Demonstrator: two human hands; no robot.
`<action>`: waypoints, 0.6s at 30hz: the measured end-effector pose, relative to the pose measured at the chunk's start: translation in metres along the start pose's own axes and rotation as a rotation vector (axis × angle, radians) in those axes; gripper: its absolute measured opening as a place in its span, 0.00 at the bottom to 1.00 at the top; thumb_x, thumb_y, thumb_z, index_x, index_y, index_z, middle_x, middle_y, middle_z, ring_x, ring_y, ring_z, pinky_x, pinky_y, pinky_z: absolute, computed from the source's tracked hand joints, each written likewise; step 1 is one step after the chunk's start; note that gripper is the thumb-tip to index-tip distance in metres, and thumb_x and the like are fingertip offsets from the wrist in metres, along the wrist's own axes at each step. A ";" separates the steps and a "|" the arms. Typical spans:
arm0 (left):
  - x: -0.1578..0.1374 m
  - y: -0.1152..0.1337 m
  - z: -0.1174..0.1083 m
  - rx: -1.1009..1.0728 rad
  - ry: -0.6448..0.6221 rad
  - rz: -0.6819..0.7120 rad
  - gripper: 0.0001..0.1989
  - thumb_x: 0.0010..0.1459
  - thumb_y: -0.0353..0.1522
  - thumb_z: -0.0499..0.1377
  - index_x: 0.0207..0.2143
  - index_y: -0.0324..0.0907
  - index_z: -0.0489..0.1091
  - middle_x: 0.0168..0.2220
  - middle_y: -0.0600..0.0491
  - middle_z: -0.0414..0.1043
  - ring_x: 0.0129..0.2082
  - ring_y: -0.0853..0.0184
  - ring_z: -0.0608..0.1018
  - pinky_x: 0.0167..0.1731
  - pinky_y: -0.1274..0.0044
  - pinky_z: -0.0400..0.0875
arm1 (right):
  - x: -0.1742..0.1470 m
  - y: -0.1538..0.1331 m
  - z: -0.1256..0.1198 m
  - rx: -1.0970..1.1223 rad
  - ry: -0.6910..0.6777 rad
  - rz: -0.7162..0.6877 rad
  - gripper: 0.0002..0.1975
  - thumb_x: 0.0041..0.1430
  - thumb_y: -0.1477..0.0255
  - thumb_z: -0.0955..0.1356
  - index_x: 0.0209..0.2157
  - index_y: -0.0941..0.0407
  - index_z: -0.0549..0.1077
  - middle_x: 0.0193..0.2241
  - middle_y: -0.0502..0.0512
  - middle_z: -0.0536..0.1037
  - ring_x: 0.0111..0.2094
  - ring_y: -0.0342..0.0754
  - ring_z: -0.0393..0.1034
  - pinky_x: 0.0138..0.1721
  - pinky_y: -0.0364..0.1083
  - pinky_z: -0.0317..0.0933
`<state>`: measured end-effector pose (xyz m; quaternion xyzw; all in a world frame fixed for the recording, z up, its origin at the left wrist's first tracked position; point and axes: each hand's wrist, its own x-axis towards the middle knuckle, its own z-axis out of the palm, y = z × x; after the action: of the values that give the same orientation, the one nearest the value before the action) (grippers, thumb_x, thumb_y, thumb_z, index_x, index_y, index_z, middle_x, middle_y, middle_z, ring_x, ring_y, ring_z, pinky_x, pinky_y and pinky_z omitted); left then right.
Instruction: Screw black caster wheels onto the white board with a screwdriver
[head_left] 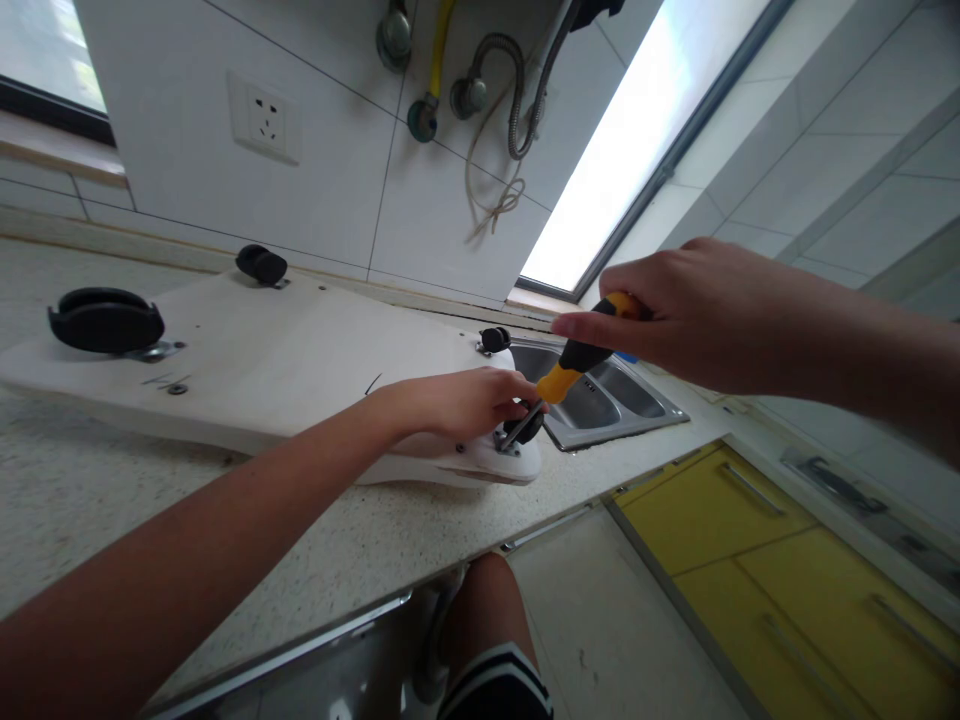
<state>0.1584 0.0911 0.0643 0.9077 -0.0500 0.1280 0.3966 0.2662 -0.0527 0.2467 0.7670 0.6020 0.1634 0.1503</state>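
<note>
So from where I'm standing there's a white panel (322, 335) lying wheels-up on the speckled worktop (420, 520), its right end right up by the steel sink (637, 426). The right hand (660, 310) is wrapped around a yellow-and-black screwdriver (589, 350), thumb along the handle, shaft slanting down to the metal mounting plate (512, 450) of the near-right caster (529, 426). Left hand's (476, 402) fingers are curled in around there too, but honestly can't tell if they're pinching the shaft or the wheel. Three more black casters (109, 322) stick up from the other corners.
</note>
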 end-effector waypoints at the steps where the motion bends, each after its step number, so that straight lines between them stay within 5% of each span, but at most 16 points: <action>1: 0.000 0.000 0.000 0.003 0.004 0.003 0.20 0.73 0.29 0.52 0.59 0.41 0.79 0.51 0.44 0.84 0.45 0.59 0.82 0.48 0.69 0.72 | 0.001 -0.001 0.001 -0.028 0.020 0.001 0.36 0.65 0.33 0.59 0.27 0.51 0.73 0.19 0.54 0.70 0.21 0.47 0.59 0.28 0.52 0.49; 3: 0.000 0.000 0.000 0.017 0.005 0.010 0.19 0.73 0.29 0.53 0.58 0.41 0.79 0.50 0.45 0.84 0.44 0.60 0.81 0.47 0.69 0.71 | 0.001 -0.001 0.001 -0.007 0.014 -0.027 0.36 0.64 0.33 0.61 0.29 0.51 0.76 0.20 0.54 0.72 0.22 0.47 0.60 0.29 0.51 0.49; 8: 0.000 0.000 -0.001 0.054 -0.003 0.000 0.19 0.73 0.29 0.53 0.59 0.41 0.78 0.50 0.45 0.83 0.44 0.60 0.81 0.46 0.70 0.71 | -0.006 0.000 -0.004 0.171 -0.173 -0.061 0.32 0.62 0.37 0.67 0.57 0.44 0.75 0.31 0.53 0.81 0.27 0.49 0.66 0.29 0.50 0.55; 12: 0.000 0.000 -0.001 0.039 -0.007 -0.007 0.18 0.74 0.30 0.53 0.59 0.41 0.78 0.51 0.45 0.83 0.43 0.60 0.81 0.45 0.70 0.71 | -0.004 0.001 -0.001 0.111 -0.058 -0.012 0.31 0.67 0.37 0.60 0.43 0.49 0.76 0.30 0.55 0.79 0.26 0.49 0.66 0.29 0.51 0.54; 18: 0.000 0.001 -0.001 0.033 -0.016 -0.018 0.19 0.75 0.29 0.53 0.61 0.40 0.77 0.54 0.44 0.82 0.47 0.59 0.81 0.49 0.70 0.71 | -0.007 0.004 -0.008 0.228 -0.229 -0.037 0.30 0.62 0.43 0.72 0.58 0.43 0.69 0.35 0.51 0.83 0.27 0.49 0.69 0.28 0.51 0.60</action>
<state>0.1581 0.0916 0.0657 0.9155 -0.0427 0.1178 0.3824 0.2648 -0.0600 0.2551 0.7816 0.6095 0.0030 0.1328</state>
